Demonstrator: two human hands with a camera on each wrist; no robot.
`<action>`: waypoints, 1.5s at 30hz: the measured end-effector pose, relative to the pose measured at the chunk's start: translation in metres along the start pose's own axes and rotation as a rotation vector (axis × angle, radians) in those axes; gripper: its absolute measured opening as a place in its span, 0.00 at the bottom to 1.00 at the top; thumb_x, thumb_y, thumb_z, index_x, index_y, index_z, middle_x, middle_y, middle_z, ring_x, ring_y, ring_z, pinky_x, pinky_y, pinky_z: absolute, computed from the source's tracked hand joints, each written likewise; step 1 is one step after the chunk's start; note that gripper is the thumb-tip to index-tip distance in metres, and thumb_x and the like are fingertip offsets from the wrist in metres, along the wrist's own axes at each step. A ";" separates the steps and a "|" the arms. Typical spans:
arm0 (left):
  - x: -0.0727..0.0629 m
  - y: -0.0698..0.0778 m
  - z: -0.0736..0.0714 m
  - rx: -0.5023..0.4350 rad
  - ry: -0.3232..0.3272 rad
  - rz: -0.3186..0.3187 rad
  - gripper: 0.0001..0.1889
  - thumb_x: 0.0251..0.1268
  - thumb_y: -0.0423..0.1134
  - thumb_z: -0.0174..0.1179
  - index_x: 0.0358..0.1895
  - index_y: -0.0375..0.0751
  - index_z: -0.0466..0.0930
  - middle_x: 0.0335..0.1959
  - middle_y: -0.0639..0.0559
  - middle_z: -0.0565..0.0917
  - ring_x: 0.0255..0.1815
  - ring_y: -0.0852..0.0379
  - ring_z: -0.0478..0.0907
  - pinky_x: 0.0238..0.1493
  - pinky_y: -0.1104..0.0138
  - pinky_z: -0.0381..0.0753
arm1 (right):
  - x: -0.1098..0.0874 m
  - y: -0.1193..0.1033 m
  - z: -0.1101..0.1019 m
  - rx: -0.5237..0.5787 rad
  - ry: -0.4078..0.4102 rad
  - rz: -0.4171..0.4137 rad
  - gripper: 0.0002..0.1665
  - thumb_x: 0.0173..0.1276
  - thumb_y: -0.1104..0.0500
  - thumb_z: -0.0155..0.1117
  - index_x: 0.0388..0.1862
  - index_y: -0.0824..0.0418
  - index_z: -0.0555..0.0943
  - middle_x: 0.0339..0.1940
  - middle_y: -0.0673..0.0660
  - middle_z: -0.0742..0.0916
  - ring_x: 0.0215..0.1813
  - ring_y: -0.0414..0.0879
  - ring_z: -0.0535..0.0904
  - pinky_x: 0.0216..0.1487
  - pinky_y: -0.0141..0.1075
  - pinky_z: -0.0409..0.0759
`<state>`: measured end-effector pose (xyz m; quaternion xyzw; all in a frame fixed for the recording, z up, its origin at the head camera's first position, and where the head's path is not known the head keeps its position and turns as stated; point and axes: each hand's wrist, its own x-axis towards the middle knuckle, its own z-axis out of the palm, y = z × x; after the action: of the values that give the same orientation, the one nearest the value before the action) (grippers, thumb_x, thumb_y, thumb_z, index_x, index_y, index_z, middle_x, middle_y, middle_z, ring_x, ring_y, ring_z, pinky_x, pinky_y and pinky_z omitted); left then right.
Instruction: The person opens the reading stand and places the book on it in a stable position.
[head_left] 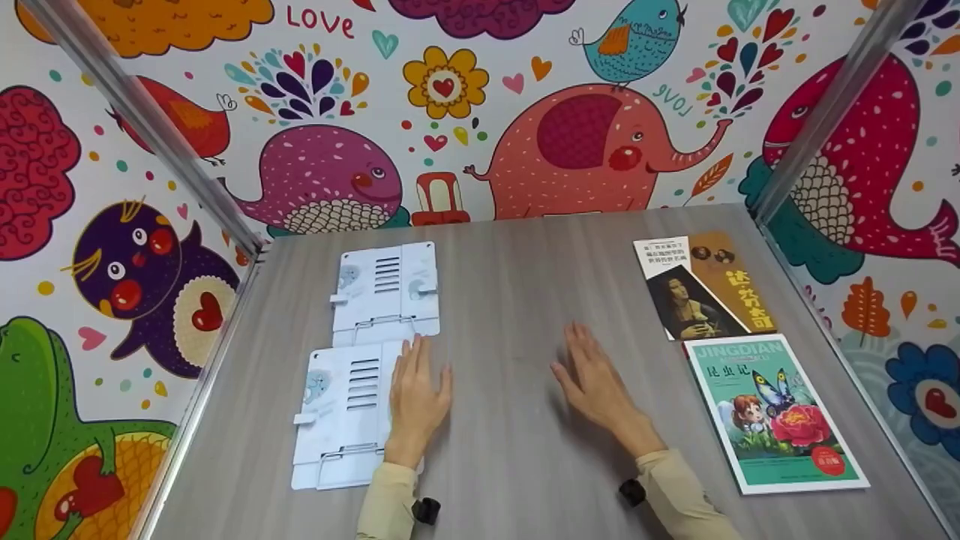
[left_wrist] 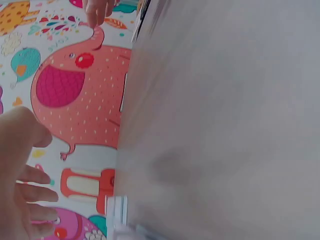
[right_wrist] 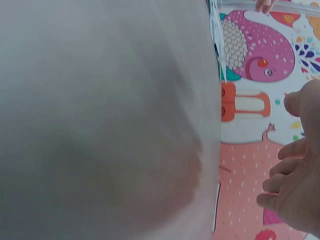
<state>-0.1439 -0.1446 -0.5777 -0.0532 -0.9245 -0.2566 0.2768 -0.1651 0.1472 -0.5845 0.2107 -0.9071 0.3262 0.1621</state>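
While the left hand (head_left: 418,401) and right hand (head_left: 596,386) extend released fingers, 4 items lie on the grey table (head_left: 510,450): 1 near white stand (head_left: 337,420), partly covered in the head view by the left hand, contact unclear; 1 far white stand (head_left: 386,292), just beyond the left fingertips; 1 green book (head_left: 776,412), right of the right fingers, well apart; 1 brown-and-white book (head_left: 705,289), beyond the green book.

Through the left wrist camera I see a grey tabletop (left_wrist: 225,120) filling the right side. At the left edge, the left hand (left_wrist: 11,182) has its thumb above extended fingers, before a wall (left_wrist: 92,157) painted with a coral elephant (left_wrist: 100,105) and blue bird (left_wrist: 26,64). The right hand (left_wrist: 98,9) shows at top, partly cropped; a white object (left_wrist: 117,212) at bottom.
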 end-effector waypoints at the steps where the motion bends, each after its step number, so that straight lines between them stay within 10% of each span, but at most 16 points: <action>1: -0.001 -0.004 -0.003 -0.007 0.008 -0.015 0.29 0.64 0.36 0.66 0.65 0.23 0.73 0.67 0.28 0.75 0.69 0.28 0.71 0.70 0.40 0.70 | 0.001 -0.003 0.003 0.018 -0.005 -0.006 0.39 0.72 0.57 0.64 0.72 0.79 0.64 0.72 0.80 0.69 0.74 0.73 0.65 0.73 0.64 0.65; 14: -0.013 -0.053 -0.037 -0.034 0.016 -0.206 0.29 0.69 0.34 0.62 0.68 0.20 0.68 0.69 0.25 0.72 0.71 0.25 0.67 0.70 0.39 0.69 | 0.016 -0.026 0.040 0.149 -0.008 -0.126 0.37 0.72 0.63 0.64 0.70 0.83 0.64 0.70 0.82 0.71 0.72 0.71 0.69 0.69 0.60 0.72; 26: -0.033 -0.098 -0.066 -0.002 0.091 -0.358 0.27 0.67 0.29 0.59 0.67 0.18 0.67 0.67 0.22 0.71 0.70 0.25 0.68 0.69 0.39 0.69 | 0.019 -0.051 0.069 0.293 -0.145 -0.040 0.36 0.76 0.61 0.59 0.72 0.83 0.60 0.72 0.81 0.69 0.75 0.67 0.67 0.72 0.56 0.69; 45: -0.060 -0.132 -0.087 -0.024 0.046 -0.561 0.26 0.70 0.31 0.55 0.68 0.22 0.66 0.66 0.24 0.70 0.69 0.27 0.66 0.72 0.39 0.65 | 0.014 -0.084 0.102 0.458 -0.264 -0.016 0.34 0.76 0.63 0.57 0.73 0.81 0.61 0.70 0.77 0.73 0.70 0.63 0.75 0.68 0.49 0.75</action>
<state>-0.0828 -0.2996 -0.6060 0.2072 -0.8935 -0.3353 0.2152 -0.1518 0.0173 -0.6095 0.2900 -0.8213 0.4913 -0.0070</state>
